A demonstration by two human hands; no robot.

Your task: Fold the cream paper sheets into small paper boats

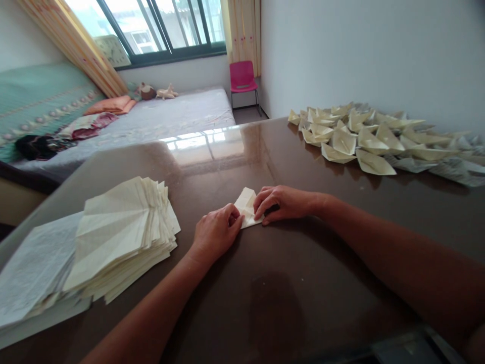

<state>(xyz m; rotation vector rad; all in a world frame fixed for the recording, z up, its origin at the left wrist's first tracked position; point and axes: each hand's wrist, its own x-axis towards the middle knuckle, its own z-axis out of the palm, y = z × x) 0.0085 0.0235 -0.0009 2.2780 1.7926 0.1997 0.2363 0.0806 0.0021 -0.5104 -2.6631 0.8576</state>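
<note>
A small cream sheet of folded paper [247, 203] lies on the brown glossy table in front of me, creased, with one flap standing toward the window. My left hand [220, 227] is closed at its left edge, thumb and fingertips pinching the lower left corner. At the right side, my right hand [278, 203] has its fingers bent and closed on the paper's lower right part. Both hands rest close to the table top. The fingers partly cover the paper's edges.
Stacked creased cream sheets [117, 222] lie at the left, beside a pile of grey printed paper [41, 258]. Many folded paper boats [375, 139] crowd the table's far right by the wall. Beyond the table [227, 303] are a bed [197, 108] and a pink chair [243, 77].
</note>
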